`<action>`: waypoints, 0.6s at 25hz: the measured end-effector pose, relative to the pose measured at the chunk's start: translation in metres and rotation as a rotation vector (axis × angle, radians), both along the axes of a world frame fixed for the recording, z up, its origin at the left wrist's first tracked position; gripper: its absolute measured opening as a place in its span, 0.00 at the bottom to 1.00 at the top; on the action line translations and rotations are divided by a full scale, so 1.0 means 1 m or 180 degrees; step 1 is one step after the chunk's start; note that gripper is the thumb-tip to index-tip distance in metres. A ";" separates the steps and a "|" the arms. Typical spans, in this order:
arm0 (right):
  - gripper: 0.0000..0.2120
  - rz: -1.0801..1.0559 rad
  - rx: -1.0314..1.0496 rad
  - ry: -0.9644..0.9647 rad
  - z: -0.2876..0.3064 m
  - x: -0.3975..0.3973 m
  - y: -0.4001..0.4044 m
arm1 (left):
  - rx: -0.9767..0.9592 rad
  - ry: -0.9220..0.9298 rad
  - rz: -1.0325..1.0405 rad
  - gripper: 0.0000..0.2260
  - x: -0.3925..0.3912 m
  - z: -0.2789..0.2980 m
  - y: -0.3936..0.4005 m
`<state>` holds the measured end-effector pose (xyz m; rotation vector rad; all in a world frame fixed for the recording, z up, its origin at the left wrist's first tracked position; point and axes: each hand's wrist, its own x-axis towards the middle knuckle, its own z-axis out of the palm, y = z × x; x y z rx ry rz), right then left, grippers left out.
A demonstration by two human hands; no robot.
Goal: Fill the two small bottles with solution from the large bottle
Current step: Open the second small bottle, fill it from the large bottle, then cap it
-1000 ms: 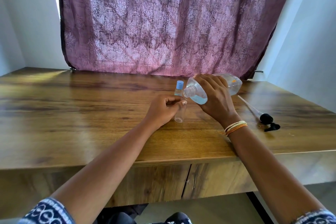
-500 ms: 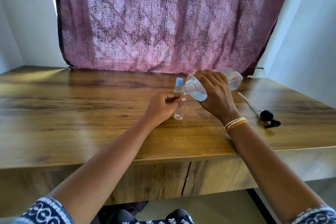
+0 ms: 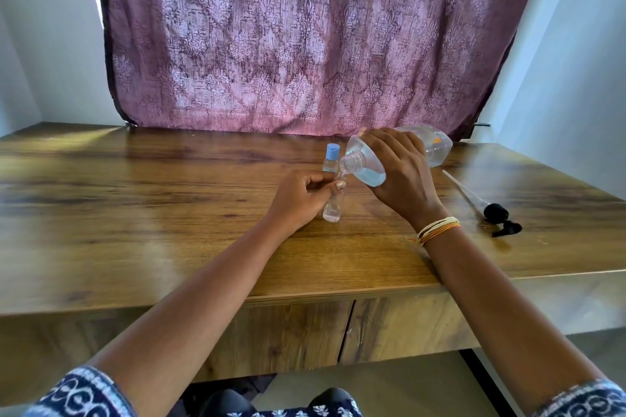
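My right hand [image 3: 401,176] grips the large clear bottle [image 3: 437,145], tipped on its side with its open neck pointing down-left. A thin stream of clear solution runs from the neck into a small uncapped bottle [image 3: 332,210] that stands upright on the table. My left hand [image 3: 301,200] is shut around this small bottle's upper part. It holds a little liquid at the bottom. A second small bottle [image 3: 330,159] with a light blue cap stands just behind, apart from both hands.
The wooden table [image 3: 152,213] spreads wide to the left. A black pump head with its long dip tube [image 3: 498,217] lies on the table to the right of my right wrist. A mauve patterned curtain [image 3: 305,37] hangs behind the table's back edge.
The large bottle's neck has dropped lower over the small bottle's mouth, and liquid now streams into it. My left hand has stayed on the small bottle.
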<state>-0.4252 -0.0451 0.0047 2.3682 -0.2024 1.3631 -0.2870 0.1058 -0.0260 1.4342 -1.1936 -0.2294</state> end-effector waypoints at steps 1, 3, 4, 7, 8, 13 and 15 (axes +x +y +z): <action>0.21 0.0003 0.0001 -0.0002 0.000 0.000 0.000 | 0.0000 0.0007 -0.0004 0.11 0.000 0.000 0.000; 0.21 -0.0006 0.0010 0.0005 0.000 0.000 0.000 | -0.0002 0.0028 -0.0016 0.11 0.000 0.000 0.000; 0.21 -0.0010 0.0013 0.0006 0.000 0.000 0.000 | 0.0005 0.0038 -0.0016 0.10 0.000 0.000 0.000; 0.21 0.0027 0.0005 -0.0005 -0.001 0.000 0.000 | 0.0046 0.0065 0.0001 0.10 0.001 0.000 0.000; 0.21 0.0037 0.0000 -0.0008 -0.001 0.000 0.000 | 0.0055 0.0053 -0.0002 0.10 0.001 -0.001 -0.001; 0.23 0.0000 0.0015 -0.0018 -0.001 -0.001 -0.001 | 0.0059 0.0013 -0.0003 0.09 0.002 0.000 -0.001; 0.23 -0.0001 0.0018 -0.0023 -0.001 -0.001 -0.001 | 0.0044 0.0013 -0.0005 0.09 0.002 0.000 0.000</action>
